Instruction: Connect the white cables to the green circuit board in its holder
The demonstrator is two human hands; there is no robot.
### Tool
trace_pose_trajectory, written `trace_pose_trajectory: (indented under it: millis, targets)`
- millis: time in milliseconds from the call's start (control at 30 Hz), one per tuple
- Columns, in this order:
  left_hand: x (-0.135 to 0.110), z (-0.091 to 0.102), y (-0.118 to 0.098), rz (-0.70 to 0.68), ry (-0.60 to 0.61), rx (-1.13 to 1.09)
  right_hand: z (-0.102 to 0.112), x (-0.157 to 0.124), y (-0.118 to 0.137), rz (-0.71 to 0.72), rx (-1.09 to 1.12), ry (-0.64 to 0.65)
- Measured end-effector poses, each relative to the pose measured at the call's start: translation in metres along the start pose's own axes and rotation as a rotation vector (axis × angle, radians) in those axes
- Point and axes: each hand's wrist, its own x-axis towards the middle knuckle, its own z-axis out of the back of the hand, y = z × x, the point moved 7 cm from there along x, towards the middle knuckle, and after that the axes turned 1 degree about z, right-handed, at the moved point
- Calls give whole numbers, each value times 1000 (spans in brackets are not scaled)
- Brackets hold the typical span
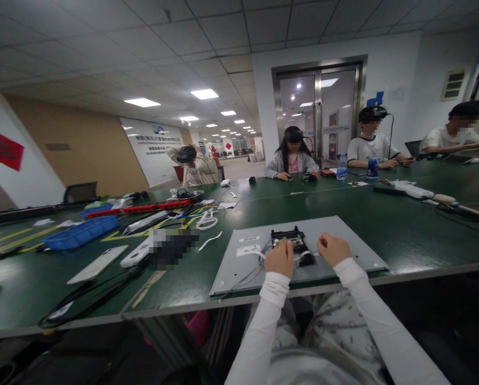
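Note:
A grey metal panel (344, 235) lies flat on the green table in front of me. On it sits a small black circuit module (288, 237) with thin wires trailing off to the left. My left hand (280, 259) is curled closed just below the module, with a white strip (259, 253) poking out beside it. My right hand (333, 248) is closed in a loose fist to the right of the module. What either hand pinches is too small to name. Both arms wear white sleeves.
Left of the panel lie a blue tray (81, 233), a red power strip (143, 207), white devices, cables and a phone (97, 264). Several people with headsets sit along the far side; water bottles (341, 167) stand there. The table's front edge (263, 299) runs close to my body.

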Motion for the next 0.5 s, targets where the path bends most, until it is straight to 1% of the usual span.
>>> trace_pose_trajectory:
  millis: [100, 200, 300, 400, 500]
  targets:
    - [1, -2, 1, -2, -5, 17, 0, 0, 0, 7, 14, -6]
    - [0, -2, 0, -19, -17, 13, 1, -1, -1, -2, 139, 1]
    - [0, -2, -4, -81, -29, -7, 1, -2, -1, -13, 217, 27]
    - [-1, -2, -7, -125, -30, -23, 2, -2, 1, -1, 150, 18]
    - [0, -3, -8, -126, -25, -14, 2, -2, 4, 35, 34, 9]
